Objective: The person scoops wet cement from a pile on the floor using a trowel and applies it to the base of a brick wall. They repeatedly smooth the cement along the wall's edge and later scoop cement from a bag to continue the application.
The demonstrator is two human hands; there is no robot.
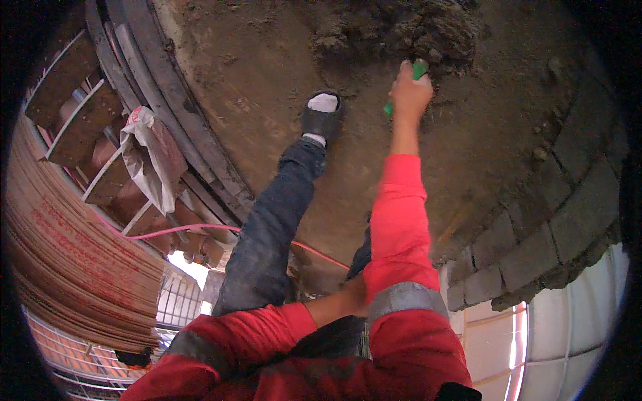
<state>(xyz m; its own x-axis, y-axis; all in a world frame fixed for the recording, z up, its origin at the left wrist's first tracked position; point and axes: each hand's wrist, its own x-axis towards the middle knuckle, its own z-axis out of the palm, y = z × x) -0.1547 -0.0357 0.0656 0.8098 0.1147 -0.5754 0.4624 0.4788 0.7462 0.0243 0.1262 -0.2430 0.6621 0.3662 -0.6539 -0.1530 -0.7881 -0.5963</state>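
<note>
My right hand (410, 93) is stretched far forward, its fingers wrapped round a green tool handle (420, 69). The tool's working end does not show clearly. Just beyond that hand lies a rough heap of wet, dark mortar or mud (431, 37). My left hand (356, 292) rests back near my knee, mostly behind my right sleeve; its fingers are hidden. My foot in a dark slip-on shoe (322, 113) stands on the brown, smeared ground (267, 87), left of my right hand.
A grey block wall (528, 254) curves along the right. To the left are long dark beams (194, 120), shelf-like brackets with a whitish sack (150, 157), and stacked brown sheets (67, 247). A pink hose (200, 227) crosses behind my leg.
</note>
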